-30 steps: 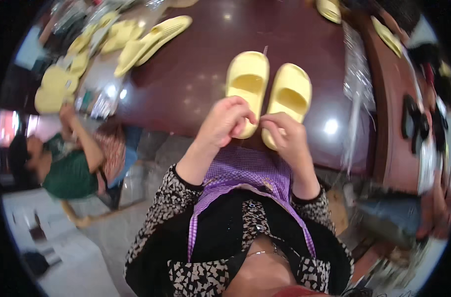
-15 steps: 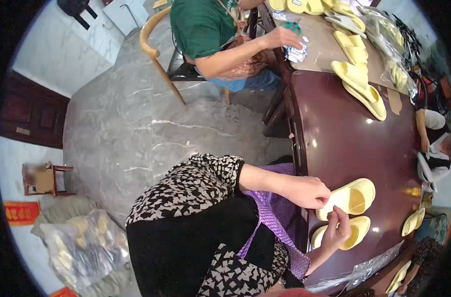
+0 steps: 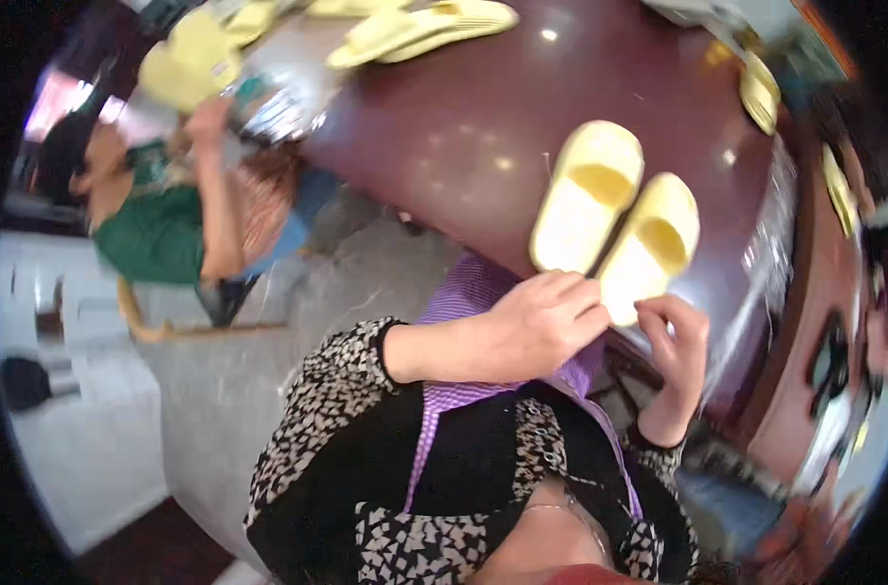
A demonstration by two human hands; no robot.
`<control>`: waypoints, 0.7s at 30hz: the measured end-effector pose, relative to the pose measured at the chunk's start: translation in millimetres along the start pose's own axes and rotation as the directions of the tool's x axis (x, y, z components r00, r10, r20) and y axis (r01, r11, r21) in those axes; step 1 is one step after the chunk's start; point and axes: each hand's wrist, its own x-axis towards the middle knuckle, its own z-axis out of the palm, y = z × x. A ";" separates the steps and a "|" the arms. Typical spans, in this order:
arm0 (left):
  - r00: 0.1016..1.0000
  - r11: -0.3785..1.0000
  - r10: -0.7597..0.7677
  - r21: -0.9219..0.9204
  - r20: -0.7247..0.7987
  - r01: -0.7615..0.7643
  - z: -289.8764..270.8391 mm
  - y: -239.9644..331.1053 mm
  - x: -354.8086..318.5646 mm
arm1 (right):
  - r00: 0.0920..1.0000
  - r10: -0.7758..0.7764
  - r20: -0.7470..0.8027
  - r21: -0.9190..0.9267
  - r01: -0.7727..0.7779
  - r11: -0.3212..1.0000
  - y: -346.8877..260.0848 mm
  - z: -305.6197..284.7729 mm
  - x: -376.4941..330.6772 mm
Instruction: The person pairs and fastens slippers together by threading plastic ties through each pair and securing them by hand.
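Note:
A pair of pale yellow slide slippers lies side by side on the dark red table, heels toward me. My left hand [image 3: 549,324] is closed, its fingertips pressed together at the heel of the left slipper [image 3: 611,154]. My right hand [image 3: 680,346] has thumb and finger pinched together by the heel of the right slipper [image 3: 674,203]. Anything between the fingers of either hand is too small or hidden to name. Whether the fingertips touch the slippers, I cannot tell.
More yellow slippers [image 3: 424,31] lie at the table's far left. A person in a green shirt [image 3: 161,229] sits there on a wooden chair [image 3: 141,322]. Clear plastic wrap [image 3: 770,234] covers the right edge of the table [image 3: 453,117]. Another slipper [image 3: 759,96] is at the far right.
My view has swung round, so the table and slippers now appear ahead of me. Both hands remain near the slippers' heels; the left hand stays closed, and the right is still pinched.

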 end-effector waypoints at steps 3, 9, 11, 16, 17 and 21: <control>0.992 0.994 0.105 -0.011 0.070 -0.105 24.1 7.3 18.1 | 1.000 0.024 -0.020 0.027 -0.024 0.999 23.2 -15.1 -16.0; 0.986 0.993 0.070 -0.105 0.154 -0.054 48.9 6.1 16.7 | 0.996 0.089 0.006 0.059 -0.090 0.994 42.3 -13.3 -28.8; 0.986 0.992 -0.024 -0.119 0.167 0.045 48.7 7.5 13.4 | 0.997 0.067 0.049 0.012 -0.068 0.998 44.6 -11.3 -28.2; 0.974 0.982 0.038 -0.190 0.225 0.006 44.1 1.6 10.2 | 0.988 0.030 0.151 -0.032 -0.025 0.999 40.3 -7.6 -35.6; 0.969 0.982 0.052 -0.187 0.240 -0.007 42.0 1.6 11.2 | 0.988 0.032 0.151 -0.032 -0.028 0.999 41.9 -7.4 -35.3; 0.958 0.990 0.067 -0.137 0.278 -0.029 39.3 4.1 15.0 | 0.989 0.048 0.138 -0.004 -0.047 0.999 47.3 -11.9 -41.3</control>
